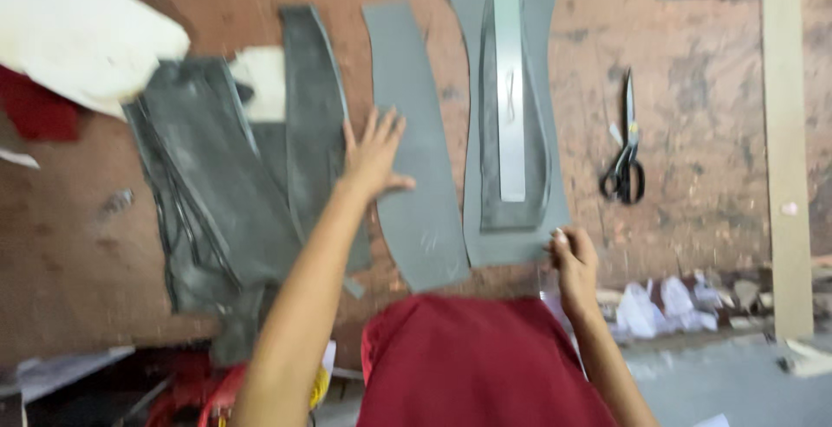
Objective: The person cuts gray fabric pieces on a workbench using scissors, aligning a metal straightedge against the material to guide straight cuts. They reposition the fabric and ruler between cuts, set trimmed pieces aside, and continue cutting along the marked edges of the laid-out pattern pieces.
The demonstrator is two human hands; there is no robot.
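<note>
My left hand lies flat with fingers spread on the left edge of a long curved grey piece, next to a darker grey strip. My right hand pinches the lower right corner of a wider grey piece, which carries a dark inner panel and a long metal ruler laid lengthwise. All lie on a worn reddish worktable.
A pile of dark grey cut pieces sits at the left under a white sheet. Black scissors lie right of the ruler. A wooden strip runs along the right. White scraps lie at the near edge.
</note>
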